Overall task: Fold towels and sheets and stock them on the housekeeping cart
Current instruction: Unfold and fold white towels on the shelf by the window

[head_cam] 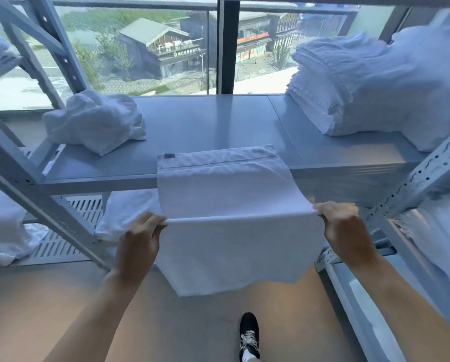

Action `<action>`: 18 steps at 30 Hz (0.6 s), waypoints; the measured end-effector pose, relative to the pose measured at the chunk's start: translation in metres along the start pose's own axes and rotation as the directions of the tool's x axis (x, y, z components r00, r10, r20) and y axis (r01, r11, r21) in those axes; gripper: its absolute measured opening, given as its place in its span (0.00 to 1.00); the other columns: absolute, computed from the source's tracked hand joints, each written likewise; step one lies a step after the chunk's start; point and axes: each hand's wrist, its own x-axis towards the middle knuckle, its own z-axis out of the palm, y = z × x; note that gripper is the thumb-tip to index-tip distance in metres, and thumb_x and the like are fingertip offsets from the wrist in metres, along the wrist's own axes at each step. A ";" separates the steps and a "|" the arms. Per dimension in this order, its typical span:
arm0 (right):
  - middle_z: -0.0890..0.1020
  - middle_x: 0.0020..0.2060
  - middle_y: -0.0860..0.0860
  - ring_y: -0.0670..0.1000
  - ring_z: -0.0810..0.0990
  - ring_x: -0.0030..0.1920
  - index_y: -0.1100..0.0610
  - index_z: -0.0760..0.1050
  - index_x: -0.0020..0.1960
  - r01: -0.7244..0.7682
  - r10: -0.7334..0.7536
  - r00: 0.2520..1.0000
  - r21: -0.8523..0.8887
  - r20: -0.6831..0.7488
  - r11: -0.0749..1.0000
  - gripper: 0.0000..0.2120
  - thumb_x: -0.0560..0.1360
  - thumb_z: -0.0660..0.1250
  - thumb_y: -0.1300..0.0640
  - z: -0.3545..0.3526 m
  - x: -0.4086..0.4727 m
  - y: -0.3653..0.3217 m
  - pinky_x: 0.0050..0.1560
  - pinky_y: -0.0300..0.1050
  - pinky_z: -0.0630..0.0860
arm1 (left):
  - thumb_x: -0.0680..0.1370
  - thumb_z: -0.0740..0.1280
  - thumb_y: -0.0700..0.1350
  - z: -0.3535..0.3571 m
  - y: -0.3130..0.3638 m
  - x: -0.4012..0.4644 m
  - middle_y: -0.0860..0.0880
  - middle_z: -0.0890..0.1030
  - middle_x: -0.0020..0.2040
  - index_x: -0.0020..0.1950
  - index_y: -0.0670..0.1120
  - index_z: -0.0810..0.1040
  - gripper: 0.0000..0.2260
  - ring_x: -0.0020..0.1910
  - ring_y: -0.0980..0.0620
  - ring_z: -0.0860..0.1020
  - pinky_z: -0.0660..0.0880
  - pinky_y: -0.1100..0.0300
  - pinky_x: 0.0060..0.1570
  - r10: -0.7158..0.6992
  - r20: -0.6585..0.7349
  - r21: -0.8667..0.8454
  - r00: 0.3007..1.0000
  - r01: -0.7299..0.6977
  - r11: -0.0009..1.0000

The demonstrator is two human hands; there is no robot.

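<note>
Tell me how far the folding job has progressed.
Done: a folded stack sits on the shelf, right side. In hand: left hand and right hand pinch a white towel at its fold. Left: the crumpled pile.

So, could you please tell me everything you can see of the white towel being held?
The white towel looks like soft cloth, with a hemmed band and a small dark tag at its far edge, which rests on the grey shelf. The left hand and right hand pinch a fold, and the rest hangs below.
</note>
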 end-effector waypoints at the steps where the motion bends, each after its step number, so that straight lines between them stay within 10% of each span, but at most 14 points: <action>1: 0.85 0.43 0.57 0.61 0.84 0.43 0.62 0.83 0.52 -0.009 0.009 1.000 -0.008 -0.014 1.000 0.10 0.72 0.74 0.71 -0.006 -0.006 0.003 0.42 0.49 0.80 | 0.79 0.71 0.36 0.003 0.006 0.000 0.46 0.80 0.43 0.49 0.40 0.83 0.01 0.40 0.40 0.81 0.78 0.49 0.37 0.005 0.013 -0.007 1.000 -0.005 1.000; 11: 0.84 0.47 0.56 0.60 0.83 0.48 0.60 0.82 0.53 -0.195 0.196 0.980 -0.098 0.007 0.976 0.18 0.69 0.59 0.68 -0.044 -0.053 0.068 0.47 0.52 0.81 | 0.77 0.72 0.32 0.070 0.063 0.035 0.48 0.81 0.44 0.50 0.42 0.84 0.07 0.41 0.42 0.81 0.76 0.53 0.38 0.093 0.110 -0.104 0.990 -0.081 0.991; 18: 0.85 0.50 0.56 0.59 0.84 0.50 0.60 0.83 0.55 -0.200 0.203 0.979 -0.075 0.029 0.977 0.22 0.66 0.68 0.78 -0.020 -0.015 0.117 0.51 0.50 0.80 | 0.77 0.71 0.32 0.103 0.068 0.085 0.49 0.82 0.46 0.51 0.43 0.83 0.08 0.44 0.43 0.81 0.78 0.50 0.39 0.100 0.122 -0.070 0.987 -0.092 0.993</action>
